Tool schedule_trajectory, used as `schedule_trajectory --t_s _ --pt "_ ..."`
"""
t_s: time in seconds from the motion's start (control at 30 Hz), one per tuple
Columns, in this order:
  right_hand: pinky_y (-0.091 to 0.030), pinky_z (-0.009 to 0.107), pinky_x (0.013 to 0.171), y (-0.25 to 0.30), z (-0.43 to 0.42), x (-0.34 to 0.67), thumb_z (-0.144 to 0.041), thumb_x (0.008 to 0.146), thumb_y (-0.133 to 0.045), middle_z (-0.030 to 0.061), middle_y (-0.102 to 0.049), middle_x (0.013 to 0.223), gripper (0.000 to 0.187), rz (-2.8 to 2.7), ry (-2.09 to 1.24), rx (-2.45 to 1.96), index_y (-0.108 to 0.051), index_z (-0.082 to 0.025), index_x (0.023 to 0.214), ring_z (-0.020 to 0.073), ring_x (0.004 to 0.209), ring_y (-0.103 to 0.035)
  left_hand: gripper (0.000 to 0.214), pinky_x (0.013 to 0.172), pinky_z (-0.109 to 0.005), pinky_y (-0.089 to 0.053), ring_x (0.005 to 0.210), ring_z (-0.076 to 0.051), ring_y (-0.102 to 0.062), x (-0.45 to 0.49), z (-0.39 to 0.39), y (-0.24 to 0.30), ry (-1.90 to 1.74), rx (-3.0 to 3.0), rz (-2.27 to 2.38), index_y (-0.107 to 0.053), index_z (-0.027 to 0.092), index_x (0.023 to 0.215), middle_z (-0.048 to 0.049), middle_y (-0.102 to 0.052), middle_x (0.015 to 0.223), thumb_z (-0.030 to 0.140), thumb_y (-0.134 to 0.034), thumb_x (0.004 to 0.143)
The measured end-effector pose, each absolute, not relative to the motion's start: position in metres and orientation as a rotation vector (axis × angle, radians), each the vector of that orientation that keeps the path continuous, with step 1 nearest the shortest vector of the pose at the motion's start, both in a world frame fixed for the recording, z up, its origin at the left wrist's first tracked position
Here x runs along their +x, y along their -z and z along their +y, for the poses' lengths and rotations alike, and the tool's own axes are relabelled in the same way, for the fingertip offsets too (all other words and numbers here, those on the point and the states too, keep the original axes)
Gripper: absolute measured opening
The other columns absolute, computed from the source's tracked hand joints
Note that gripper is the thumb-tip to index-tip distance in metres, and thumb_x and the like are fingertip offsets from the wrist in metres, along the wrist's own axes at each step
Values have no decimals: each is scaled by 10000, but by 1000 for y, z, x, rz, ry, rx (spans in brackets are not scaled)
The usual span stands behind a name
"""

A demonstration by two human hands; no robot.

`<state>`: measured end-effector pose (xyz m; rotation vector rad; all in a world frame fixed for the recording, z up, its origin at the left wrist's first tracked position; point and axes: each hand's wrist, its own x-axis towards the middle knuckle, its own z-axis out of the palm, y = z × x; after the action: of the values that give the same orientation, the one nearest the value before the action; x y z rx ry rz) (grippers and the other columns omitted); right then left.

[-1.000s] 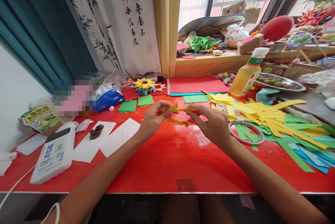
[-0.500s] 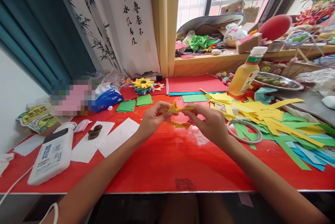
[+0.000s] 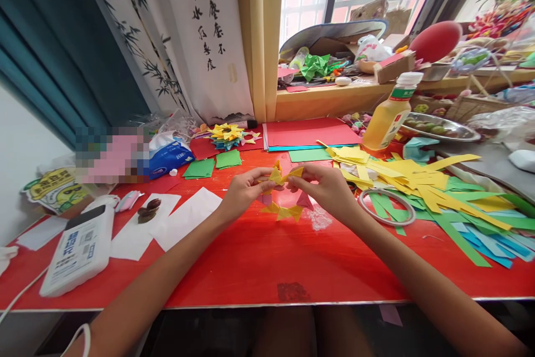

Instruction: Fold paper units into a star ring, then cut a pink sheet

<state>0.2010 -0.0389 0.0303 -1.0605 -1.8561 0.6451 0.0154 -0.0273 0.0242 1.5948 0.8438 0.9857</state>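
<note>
My left hand (image 3: 242,192) and my right hand (image 3: 330,190) meet above the red table (image 3: 259,262), both pinched on a folded yellow and pink paper piece (image 3: 282,192). Its upper yellow points stick up between my fingertips, and a lower yellow point hangs just over the tabletop. A pink corner shows under my right thumb. A stack of finished paper stars (image 3: 227,135) lies farther back.
Yellow, green and blue paper strips (image 3: 434,190) and a tape ring (image 3: 387,208) lie to the right. A juice bottle (image 3: 390,115), red paper sheets (image 3: 309,133) and green squares (image 3: 213,165) stand behind. A white power bank (image 3: 77,248) and white papers (image 3: 167,223) lie left.
Both hands have tilted the paper piece, so its lower yellow point has dropped toward the table and a pink corner now shows. The view has shifted slightly.
</note>
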Motion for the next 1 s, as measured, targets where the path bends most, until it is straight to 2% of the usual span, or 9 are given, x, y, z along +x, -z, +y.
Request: schedule_trajectory --t_s 0.17,0.37,0.67,1.0 --pt "-463 262 591 -32 -37 202 -374 777 -513 40 -645 730 238 -1840 -842 -1012 -613 -159 799 140 650 -603 356 647 -267 -500 842 -219 -630 16 -29 -25 -966 1580 845 -545 142 1039 -101 -658 948 343 -571 746" --pt "-460 260 571 -28 -36 201 -359 787 -497 36 -639 721 231 -1850 -799 -1051 -618 -162 773 131 626 -595 320 701 -264 -485 897 -218 -613 17 -29 -24 -974 1611 807 -559 127 999 -103 -651 959 335 -565 756" --pt "-437 259 545 -26 -37 199 -341 780 -498 28 -634 668 215 -1833 -743 -1110 -615 -163 753 115 575 -578 323 710 -271 -489 865 -206 -620 20 -31 -23 -983 1590 802 -562 124 968 -94 -652 934 362 -567 750" --pt "-451 261 538 -25 -36 200 -366 755 -533 34 -637 702 220 -1800 -870 -1094 -609 -161 782 114 573 -569 304 666 -262 -496 868 -207 -617 20 -34 -25 -988 1633 829 -559 139 955 -87 -650 934 372 -551 759"
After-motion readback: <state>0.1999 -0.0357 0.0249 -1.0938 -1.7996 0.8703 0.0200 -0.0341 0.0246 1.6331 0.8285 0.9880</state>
